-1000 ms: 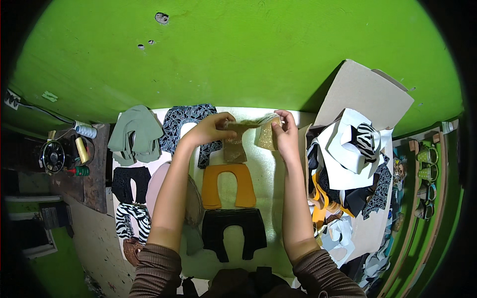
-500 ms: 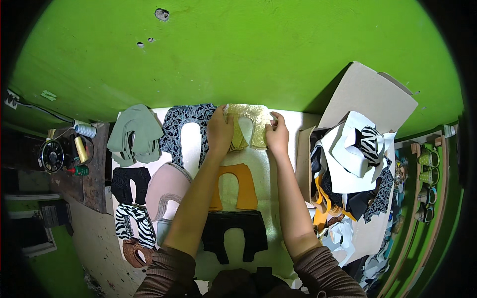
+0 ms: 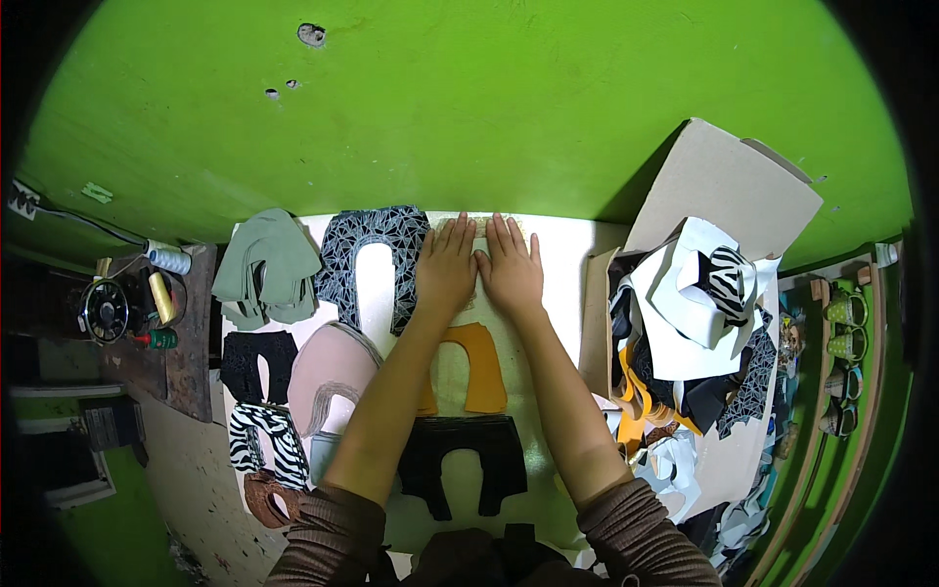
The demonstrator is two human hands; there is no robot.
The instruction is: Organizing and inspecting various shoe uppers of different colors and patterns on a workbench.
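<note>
Both hands lie flat, side by side, on glittery gold U-shaped pieces (image 3: 479, 231) at the table's far edge by the wall. My left hand (image 3: 447, 269) has its fingers stretched out toward the wall. My right hand (image 3: 514, 269) lies the same way, thumbs close together. Most of the gold material is hidden beneath them. Nearer me are an orange U-shaped stack (image 3: 482, 370) and a black U-shaped stack (image 3: 502, 460). Just left of my left hand lies a dark stack with a line pattern (image 3: 339, 249).
Left of my arms are grey-green pieces (image 3: 249, 254), pink pieces (image 3: 321, 367), black pieces (image 3: 243, 370), zebra-striped pieces (image 3: 286, 450) and brown pieces (image 3: 262, 497). A cardboard box (image 3: 597, 318) heaped with scraps (image 3: 675, 342) stands right. Thread spools (image 3: 168, 258) sit far left; cups (image 3: 845, 344) hang far right.
My hands have let go of the gold pieces' sides, moved inward and flattened on top of them. The gold pieces are now mostly covered.
</note>
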